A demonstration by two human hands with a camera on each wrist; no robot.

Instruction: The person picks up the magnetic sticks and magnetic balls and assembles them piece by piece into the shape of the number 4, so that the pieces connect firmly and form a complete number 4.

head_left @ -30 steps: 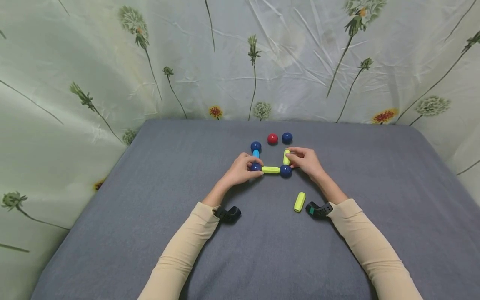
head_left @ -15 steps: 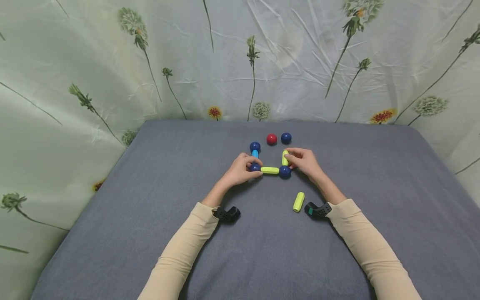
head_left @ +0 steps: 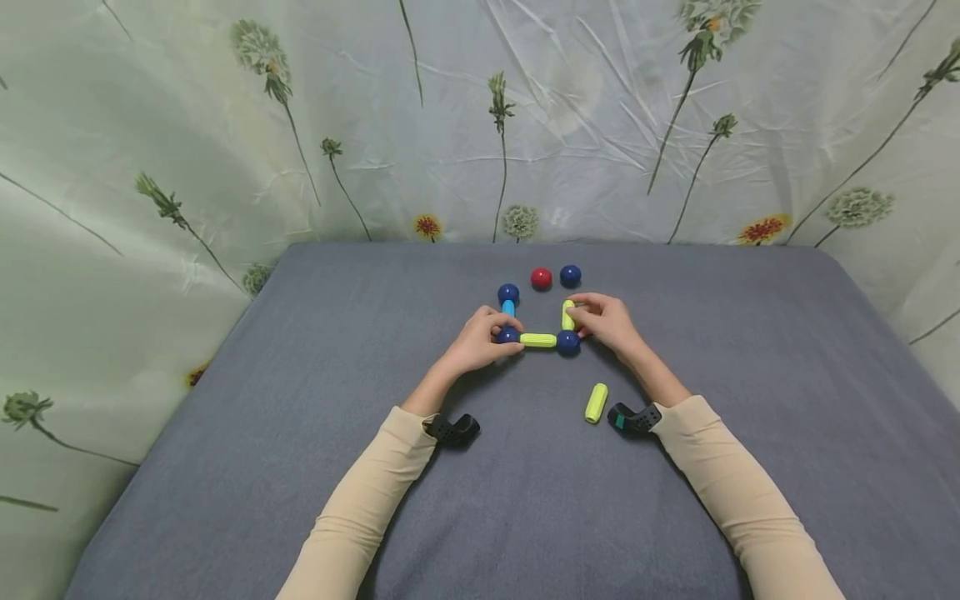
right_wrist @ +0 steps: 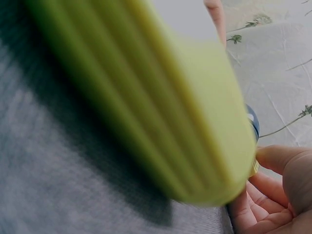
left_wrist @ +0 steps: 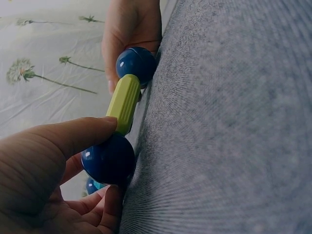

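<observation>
In the head view, a yellow-green ribbed rod (head_left: pixel 538 340) joins two dark blue balls. My left hand (head_left: pixel 478 340) grips the left ball (left_wrist: pixel 108 158) between thumb and fingers, the thumb tip touching the rod's end in the left wrist view. From that ball a light blue rod (head_left: pixel 508 308) runs away to another blue ball (head_left: pixel 508 292). My right hand (head_left: pixel 609 323) pinches a second yellow-green rod (head_left: pixel 567 313), whose near end meets the right blue ball (head_left: pixel 567 342). Whether that end is seated in the ball cannot be told.
Behind the joined pieces lie a loose red ball (head_left: pixel 542 278) and a loose blue ball (head_left: pixel 571 276). One more yellow-green rod (head_left: pixel 596 403) lies near the right wrist strap (head_left: pixel 633 419) and looms large in the right wrist view. Grey cloth (head_left: pixel 525 517) covers the table; a flower-print curtain (head_left: pixel 600 125) hangs behind.
</observation>
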